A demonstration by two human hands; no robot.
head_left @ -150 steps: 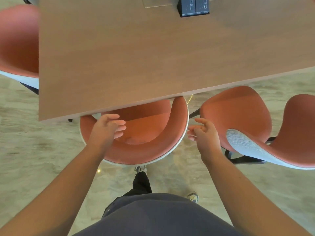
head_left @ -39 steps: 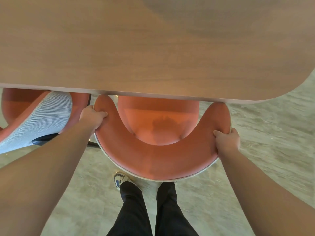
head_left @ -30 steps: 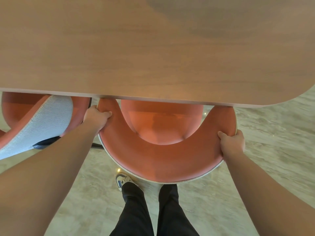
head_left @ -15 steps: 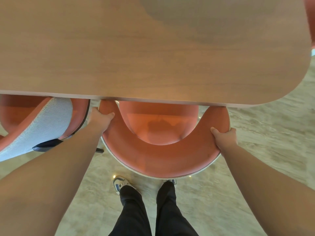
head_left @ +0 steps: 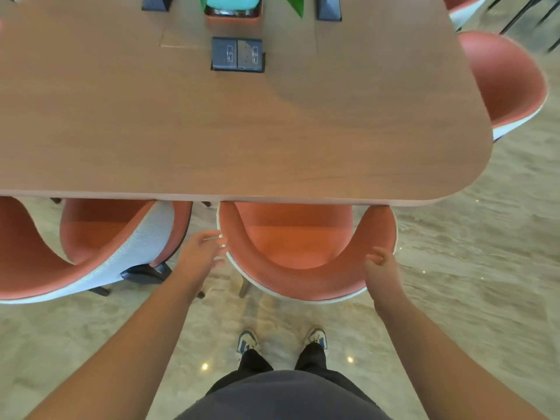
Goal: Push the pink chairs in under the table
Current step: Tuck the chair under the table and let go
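A pink chair [head_left: 303, 280] with a curved back stands straight in front of me, the front of its seat under the edge of the wooden table [head_left: 242, 131]. My left hand [head_left: 201, 253] hovers by the chair's left rim with fingers spread and blurred, holding nothing. My right hand [head_left: 381, 268] is at the right rim, fingers loosely curled, gripping nothing. A second pink chair [head_left: 91, 237] with a grey-white outer shell stands at an angle to the left, partly under the table. A third pink chair [head_left: 509, 83] stands at the table's right end.
A dark socket box [head_left: 238, 54] is set into the tabletop, and a teal planter [head_left: 231, 6] stands behind it. My feet [head_left: 281, 341] are on the pale stone floor just behind the middle chair. Open floor stretches to the right.
Both hands gripped the chair's back rim half a second ago; now they have let go and drawn slightly back. My view has pulled back and shows more of the tabletop.
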